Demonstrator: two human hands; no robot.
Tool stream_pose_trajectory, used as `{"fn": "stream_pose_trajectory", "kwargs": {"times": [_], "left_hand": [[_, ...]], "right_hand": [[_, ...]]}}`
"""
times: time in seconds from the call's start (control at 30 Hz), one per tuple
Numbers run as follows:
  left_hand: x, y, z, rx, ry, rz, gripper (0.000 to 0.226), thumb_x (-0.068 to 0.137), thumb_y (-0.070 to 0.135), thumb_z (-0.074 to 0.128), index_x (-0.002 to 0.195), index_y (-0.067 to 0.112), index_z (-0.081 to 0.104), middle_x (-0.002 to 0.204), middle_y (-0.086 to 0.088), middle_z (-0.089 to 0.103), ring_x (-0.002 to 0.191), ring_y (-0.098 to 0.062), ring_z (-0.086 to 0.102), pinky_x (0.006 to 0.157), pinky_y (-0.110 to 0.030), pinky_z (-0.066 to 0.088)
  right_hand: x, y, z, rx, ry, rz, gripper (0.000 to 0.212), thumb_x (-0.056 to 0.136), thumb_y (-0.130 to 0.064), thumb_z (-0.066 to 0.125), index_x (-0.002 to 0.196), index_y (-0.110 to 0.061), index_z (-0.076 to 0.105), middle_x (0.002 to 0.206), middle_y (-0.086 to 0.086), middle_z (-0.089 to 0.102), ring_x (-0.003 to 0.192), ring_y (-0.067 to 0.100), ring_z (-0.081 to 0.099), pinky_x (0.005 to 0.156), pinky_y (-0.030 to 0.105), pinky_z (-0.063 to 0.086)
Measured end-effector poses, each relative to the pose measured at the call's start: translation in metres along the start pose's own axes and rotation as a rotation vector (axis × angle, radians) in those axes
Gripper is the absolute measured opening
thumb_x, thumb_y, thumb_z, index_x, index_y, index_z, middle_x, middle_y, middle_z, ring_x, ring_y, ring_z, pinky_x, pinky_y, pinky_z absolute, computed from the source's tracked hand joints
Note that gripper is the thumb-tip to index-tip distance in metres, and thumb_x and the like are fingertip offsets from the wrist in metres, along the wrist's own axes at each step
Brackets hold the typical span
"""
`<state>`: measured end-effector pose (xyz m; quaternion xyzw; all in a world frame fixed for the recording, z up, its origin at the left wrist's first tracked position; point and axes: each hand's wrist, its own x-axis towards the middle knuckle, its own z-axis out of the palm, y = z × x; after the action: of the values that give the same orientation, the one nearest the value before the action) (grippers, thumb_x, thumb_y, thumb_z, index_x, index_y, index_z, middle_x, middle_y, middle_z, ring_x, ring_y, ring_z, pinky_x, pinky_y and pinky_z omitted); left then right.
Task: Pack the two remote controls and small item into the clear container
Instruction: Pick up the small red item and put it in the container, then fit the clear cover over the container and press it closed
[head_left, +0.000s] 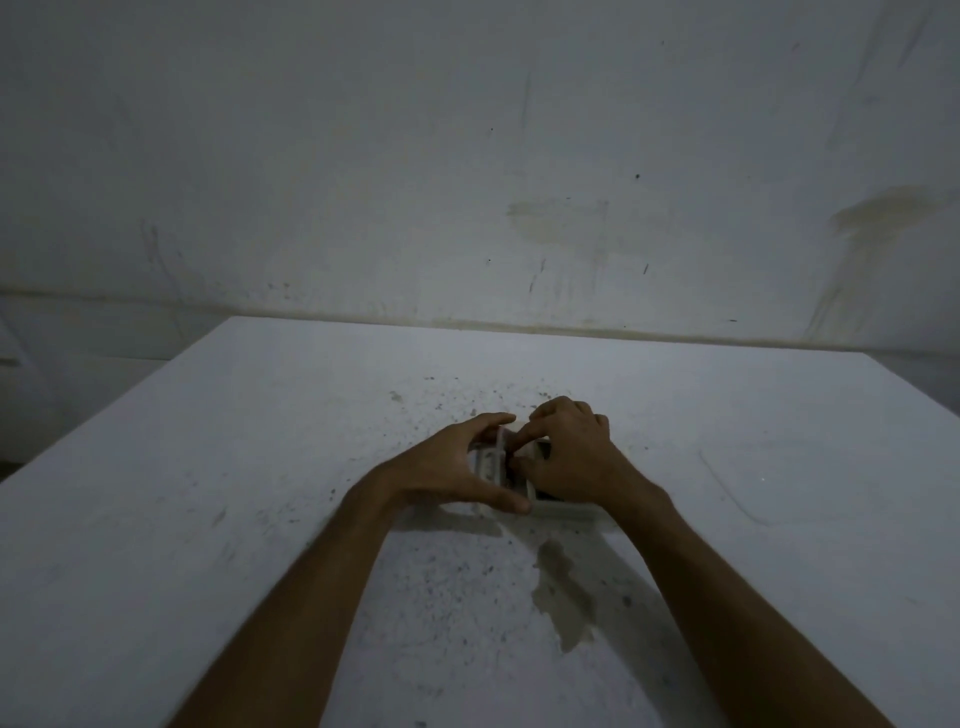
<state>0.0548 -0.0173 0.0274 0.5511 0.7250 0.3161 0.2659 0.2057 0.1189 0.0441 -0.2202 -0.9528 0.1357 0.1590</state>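
Left hand (447, 467) spans the clear container (561, 512) on the table (208, 467), thumb and fingers wide around it. Right hand (571, 457) presses inside from above, fingers bunched; contents indistinct, long axis indeterminable.

Surface: a white table (218, 467) is carrying everything, its top speckled with dark flecks.
Stain: a brownish patch (563, 597) is marking the top nearer the person.
Resting on it: a clear container (563, 508) is sitting near the middle, its contents too dim to tell apart.
Far edge: it is running along a wall (467, 156).
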Motion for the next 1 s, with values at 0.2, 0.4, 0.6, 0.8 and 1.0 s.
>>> {"fn": "stream_pose_trajectory", "kwargs": {"times": [0.2, 0.4, 0.6, 0.8, 1.0], "left_hand": [[0.000, -0.003, -0.006, 0.052, -0.058, -0.012, 0.127, 0.052, 0.070, 0.092, 0.156, 0.048, 0.023, 0.165, 0.014, 0.032, 0.133, 0.001, 0.036, 0.104, -0.021, 0.034], [0.000, -0.003, -0.006, 0.037, -0.051, -0.015, 0.125, 0.055, 0.064, 0.094, 0.157, 0.046, 0.024, 0.166, 0.011, 0.031, 0.147, -0.013, 0.036, 0.114, -0.032, 0.036], [0.000, -0.003, -0.007, -0.028, -0.044, 0.011, 0.123, 0.053, 0.068, 0.092, 0.156, 0.045, 0.029, 0.162, 0.014, 0.037, 0.140, -0.005, 0.039, 0.109, -0.027, 0.036], [-0.011, 0.024, -0.007, -0.171, 0.342, 0.084, 0.073, 0.082, 0.067, 0.071, 0.145, 0.034, 0.053, 0.147, 0.017, 0.053, 0.133, -0.003, 0.049, 0.108, -0.027, 0.041], [-0.023, 0.090, 0.033, -0.040, 0.430, 0.295, 0.028, 0.092, 0.053, 0.065, 0.115, 0.038, 0.068, 0.118, 0.024, 0.066, 0.111, 0.003, 0.061, 0.091, -0.015, 0.050]], "right_hand": [[-0.002, -0.001, 0.002, 0.022, 0.017, 0.038, 0.033, 0.079, -0.038, 0.070, 0.111, -0.037, 0.077, 0.125, 0.003, 0.067, 0.129, 0.026, 0.046, 0.102, 0.046, 0.029], [-0.001, -0.001, 0.003, 0.026, 0.004, 0.054, 0.024, 0.082, -0.048, 0.070, 0.100, -0.036, 0.080, 0.121, -0.002, 0.070, 0.128, 0.022, 0.048, 0.104, 0.046, 0.029], [-0.002, -0.005, -0.004, 0.091, -0.007, 0.027, 0.018, 0.083, -0.040, 0.071, 0.097, -0.036, 0.080, 0.115, -0.005, 0.072, 0.123, 0.020, 0.052, 0.103, 0.046, 0.029], [-0.024, 0.003, -0.039, 0.191, 0.129, 0.060, 0.013, 0.093, -0.037, 0.067, 0.102, -0.035, 0.076, 0.117, -0.014, 0.071, 0.115, 0.005, 0.050, 0.107, 0.044, 0.032], [-0.092, 0.046, -0.076, 0.261, 0.335, 0.161, 0.014, 0.097, -0.032, 0.063, 0.106, -0.036, 0.073, 0.104, -0.028, 0.060, 0.095, -0.022, 0.050, 0.084, 0.009, 0.035]]}}
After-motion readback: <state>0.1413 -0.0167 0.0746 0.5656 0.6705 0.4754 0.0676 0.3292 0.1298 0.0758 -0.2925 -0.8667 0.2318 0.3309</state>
